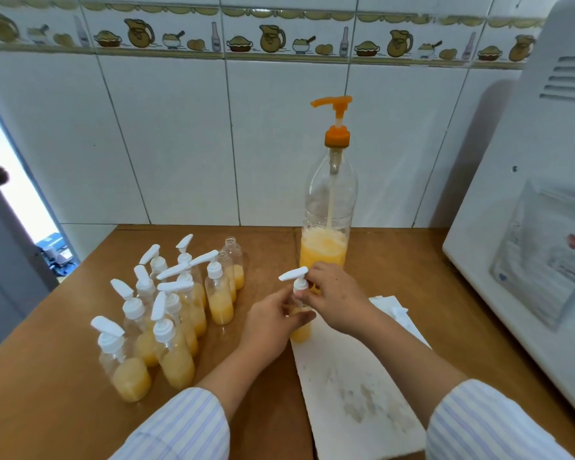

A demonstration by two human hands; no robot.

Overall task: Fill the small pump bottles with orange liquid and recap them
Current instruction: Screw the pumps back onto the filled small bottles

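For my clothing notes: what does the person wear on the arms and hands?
Both arms have long sleeves of white cloth with thin pale blue stripes, ending below the elbow. The left hand and right hand are bare: no gloves, rings or watch are visible.

Left: capped small bottles (166,313) clustered on worktop (63,393)
Centre back: large pump bottle (327,200)
Right: white appliance (528,200)

- My small bottle (301,330) is clear, smooth plastic; its white pump cap (296,280) looks matt.
- The big bottle (329,207) on the far side is glossy see-through plastic with an orange plastic pump (336,127).
- The table (63,376) is smooth brown wood.
- The white paper towel (352,393) is matt and stained.
- The wall tiles (180,144) are glossy.
- My sleeves (180,426) are striped cloth.
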